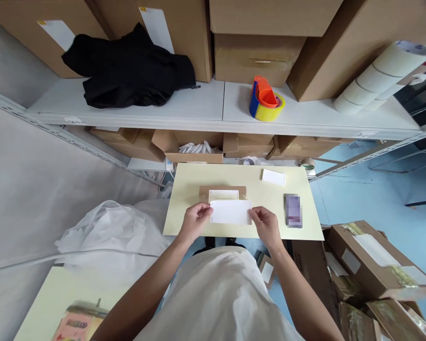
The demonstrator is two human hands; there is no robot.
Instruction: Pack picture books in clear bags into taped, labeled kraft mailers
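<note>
My left hand (195, 219) and my right hand (266, 223) pinch opposite short ends of a white label (230, 212), which I hold out flat above the near part of the pale yellow table (184, 184). Partly hidden behind the label lies a small brown cardboard box (204, 194) with another white label (223, 194) on its top. To the right of my right hand lies a purple item (293, 210), its surface blurred. Farther back on the table is a stack of blank white labels (273, 177).
A grey shelf (206, 111) runs behind the table, holding a black garment (135, 71), a tape dispenser (265, 99), tape rolls (383, 76) and large cartons. Taped boxes (379, 260) are piled on the floor at right. A white plastic bag (110, 232) sits at left.
</note>
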